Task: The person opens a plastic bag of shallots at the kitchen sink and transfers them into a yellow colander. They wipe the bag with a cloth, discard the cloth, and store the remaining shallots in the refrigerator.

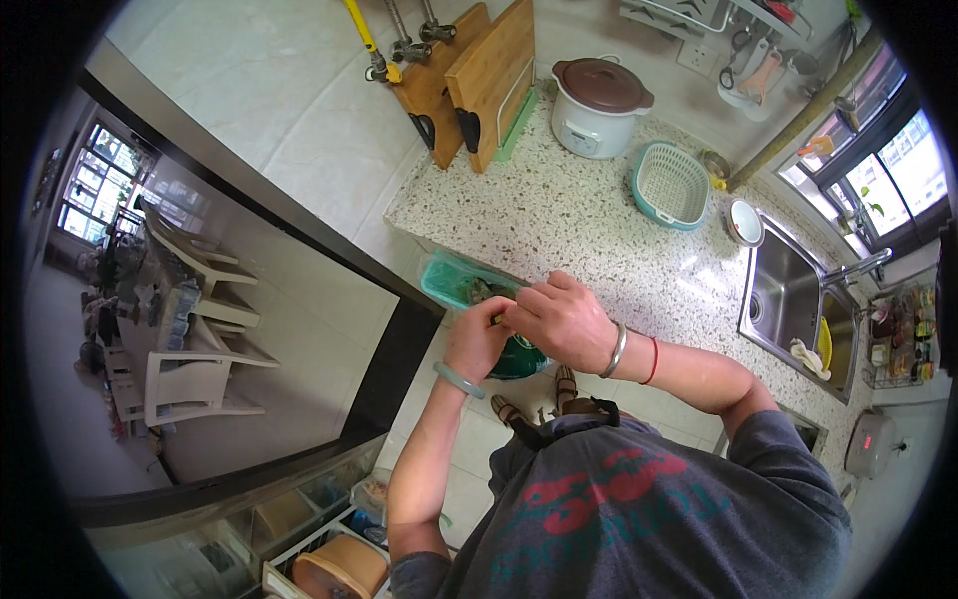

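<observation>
Speckled stone countertop (589, 225) fills the upper middle of the frame, running from a white tiled wall at upper left to a steel sink (788, 290) at right. A person in a grey printed shirt (639, 509) stands at its near edge, forearms rising from the lower centre.

Two wooden cutting boards (479, 75) lean against the wall at the top of the frame, beside a white slow cooker with a brown lid (599, 105). To its right lies a teal slotted basket (671, 185), then a small round bowl (744, 222) next to the sink. All of these stand well apart from the hands.

At the counter's near edge, just left of centre, a green plastic bag (454, 283) hangs partly over the edge, its darker lower part showing beneath the hands. Both hands meet directly over it and hide much of it. The left hand (477, 339), a pale green bangle at its wrist, is curled with fingers closed on something small at the bag's mouth; what it is cannot be made out. The right hand (561, 317), wearing a metal bangle and red cord, folds over the left with fingers bent inward, pinching at the same spot.

White plastic chairs (200, 349) show through a doorway at left. An orange-brown lidded container (339, 569) stands at the lower edge.
</observation>
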`<action>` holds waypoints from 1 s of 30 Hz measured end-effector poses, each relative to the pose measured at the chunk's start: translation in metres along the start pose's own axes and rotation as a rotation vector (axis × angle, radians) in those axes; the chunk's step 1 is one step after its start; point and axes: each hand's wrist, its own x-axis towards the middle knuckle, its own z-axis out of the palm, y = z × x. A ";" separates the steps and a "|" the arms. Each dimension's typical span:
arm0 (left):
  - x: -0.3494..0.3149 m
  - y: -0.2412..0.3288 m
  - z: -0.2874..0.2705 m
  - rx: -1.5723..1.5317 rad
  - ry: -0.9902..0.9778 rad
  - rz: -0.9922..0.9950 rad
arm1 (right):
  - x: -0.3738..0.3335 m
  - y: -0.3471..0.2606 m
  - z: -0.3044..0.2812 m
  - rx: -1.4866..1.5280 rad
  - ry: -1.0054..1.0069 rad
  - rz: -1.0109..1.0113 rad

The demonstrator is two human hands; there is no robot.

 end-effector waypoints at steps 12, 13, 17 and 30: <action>0.007 -0.005 0.009 -0.018 0.104 0.001 | -0.012 0.008 0.004 0.118 0.079 0.167; 0.007 0.001 0.009 0.038 0.113 0.007 | -0.010 0.007 0.004 0.101 0.080 0.191; 0.005 0.015 0.009 0.278 0.167 0.099 | -0.004 0.004 0.001 0.005 0.052 0.221; 0.010 -0.030 0.015 -0.118 0.220 -0.097 | -0.017 0.000 0.009 0.053 0.041 0.081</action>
